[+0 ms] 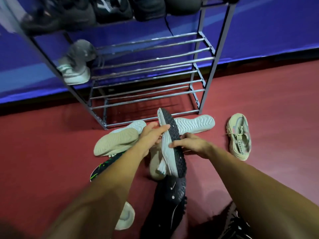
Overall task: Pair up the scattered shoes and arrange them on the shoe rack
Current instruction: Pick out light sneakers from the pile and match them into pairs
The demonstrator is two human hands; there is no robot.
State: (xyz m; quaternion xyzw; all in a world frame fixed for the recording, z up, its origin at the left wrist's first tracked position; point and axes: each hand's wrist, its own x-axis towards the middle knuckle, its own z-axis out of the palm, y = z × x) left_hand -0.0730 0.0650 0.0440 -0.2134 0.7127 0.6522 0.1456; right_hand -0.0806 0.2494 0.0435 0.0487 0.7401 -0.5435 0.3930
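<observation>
Gripping the shoe (179, 160), left hand (151, 135) pinches its left side, right hand (192, 144) curls over its sole. Probably light, stiff-soled, soft-topped; midfoot seems the surest hold.

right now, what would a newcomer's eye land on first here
Dead centre, the left hand and right hand hold a pale grey sneaker tipped on its side, black studded sole showing. Behind stands the metal shoe rack, dark shoes crowding its upper shelf and one white-soled sneaker alone on the shelf below. A beige chunky sneaker lies apart on the red floor at right.
</observation>
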